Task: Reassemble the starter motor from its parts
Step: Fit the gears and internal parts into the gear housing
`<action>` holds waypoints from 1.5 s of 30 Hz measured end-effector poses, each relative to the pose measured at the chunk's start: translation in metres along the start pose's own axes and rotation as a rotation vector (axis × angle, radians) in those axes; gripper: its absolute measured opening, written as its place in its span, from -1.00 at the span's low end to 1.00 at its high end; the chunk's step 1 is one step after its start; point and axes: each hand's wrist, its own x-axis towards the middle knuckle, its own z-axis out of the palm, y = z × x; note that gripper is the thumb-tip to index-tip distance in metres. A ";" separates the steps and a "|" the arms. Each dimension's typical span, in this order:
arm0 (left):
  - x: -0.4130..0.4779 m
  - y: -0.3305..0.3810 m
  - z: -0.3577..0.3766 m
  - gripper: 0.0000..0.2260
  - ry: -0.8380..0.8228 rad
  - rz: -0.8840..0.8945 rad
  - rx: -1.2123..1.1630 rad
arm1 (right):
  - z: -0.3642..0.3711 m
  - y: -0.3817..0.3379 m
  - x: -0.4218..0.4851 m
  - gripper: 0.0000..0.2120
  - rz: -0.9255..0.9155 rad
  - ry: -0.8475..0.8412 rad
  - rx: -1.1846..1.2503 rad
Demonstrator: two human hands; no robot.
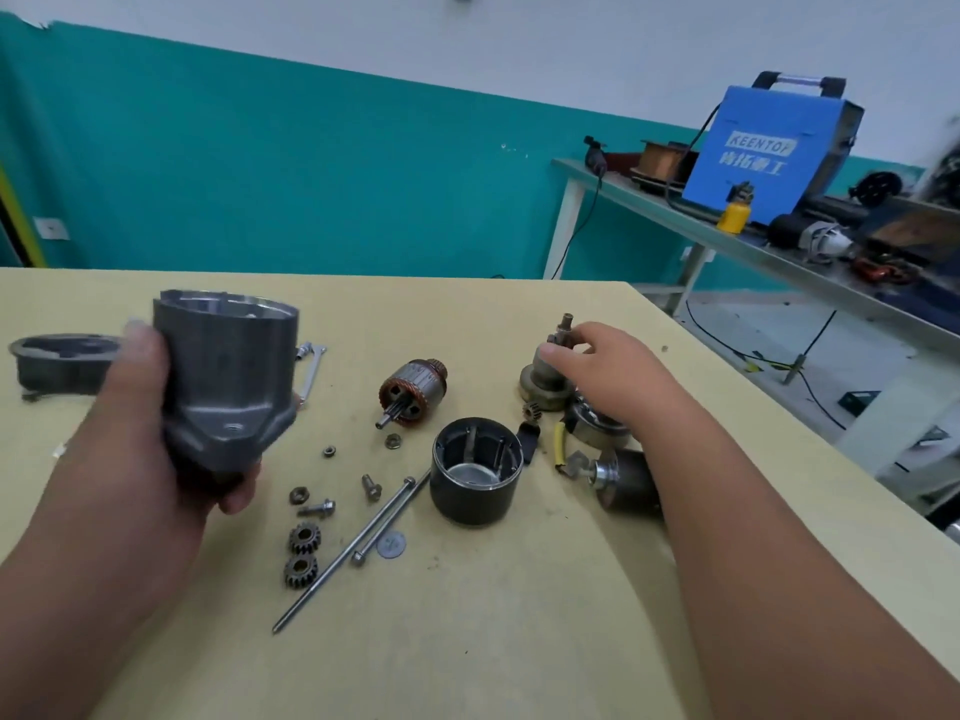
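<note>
My left hand (140,433) grips a grey cast housing (226,376), held up above the table's left side with its open end facing away. My right hand (608,368) reaches across and pinches the shaft of a drive gear assembly (545,374) standing at the far right. Between them lie the copper-wound armature (413,391) and the black cylindrical motor case (475,475), open end up. Under my right forearm sit a solenoid (621,478) and a ring-shaped part (597,426) with a yellow wire (559,444).
Two small gears (303,553), two long through-bolts (358,537), short bolts, nuts and a washer (390,544) lie on the yellow table (493,641). A dark end cover (62,361) sits far left, a wrench (311,366) behind the housing. A side bench holds a blue welder (769,153).
</note>
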 end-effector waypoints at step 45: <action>-0.037 0.040 0.035 -0.53 0.373 0.225 0.290 | -0.022 -0.055 -0.072 -0.40 -0.519 -0.634 -0.280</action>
